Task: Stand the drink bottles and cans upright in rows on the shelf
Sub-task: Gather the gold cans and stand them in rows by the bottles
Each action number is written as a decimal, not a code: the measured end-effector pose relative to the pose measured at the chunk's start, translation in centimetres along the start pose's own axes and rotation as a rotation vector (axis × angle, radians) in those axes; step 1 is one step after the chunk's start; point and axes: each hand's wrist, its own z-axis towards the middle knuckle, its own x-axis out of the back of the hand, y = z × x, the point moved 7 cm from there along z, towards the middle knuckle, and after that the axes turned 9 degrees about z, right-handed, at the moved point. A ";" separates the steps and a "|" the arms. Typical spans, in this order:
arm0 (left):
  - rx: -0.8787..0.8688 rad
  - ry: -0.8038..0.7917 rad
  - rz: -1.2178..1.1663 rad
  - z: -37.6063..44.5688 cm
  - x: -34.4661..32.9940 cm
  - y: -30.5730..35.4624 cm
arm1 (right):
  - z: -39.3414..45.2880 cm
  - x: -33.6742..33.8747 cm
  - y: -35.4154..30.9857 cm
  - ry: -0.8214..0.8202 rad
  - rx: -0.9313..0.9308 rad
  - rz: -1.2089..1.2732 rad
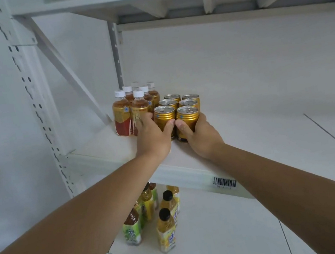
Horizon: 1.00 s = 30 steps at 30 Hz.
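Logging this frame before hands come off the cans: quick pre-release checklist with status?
1. Front two cans upright: left front can and right front can stand lids up. Ok.
2. Can rows aligned, two columns of three: ok.
3. Left hand wraps the left can, right hand the right one: ok.
4. White-capped bottles upright beside the cans: ok.
5. Front cans clear of the shelf edge: ok.
6. Can bases flat on the shelf: cannot tell, hands cover them.
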 end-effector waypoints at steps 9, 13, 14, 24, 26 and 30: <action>0.005 -0.002 0.017 -0.3 0.4 0.3 | 0.3 0.0 0.5 0.023 -0.024 -0.052; 0.020 0.000 0.001 -0.4 0.5 0.3 | 0.1 -0.1 0.3 0.026 -0.013 -0.084; 0.021 -0.002 -0.002 -0.4 0.4 0.3 | 0.1 -0.1 0.3 0.027 -0.013 -0.087; 0.021 0.001 0.025 -0.4 0.5 0.3 | 0.0 -0.2 0.2 0.008 -0.008 -0.100; 0.017 -0.003 0.018 -0.4 0.5 0.3 | 0.0 -0.2 0.2 0.010 -0.003 -0.102; 0.027 -0.012 -0.006 -0.5 0.4 0.3 | -0.1 -0.1 0.0 0.012 -0.003 -0.098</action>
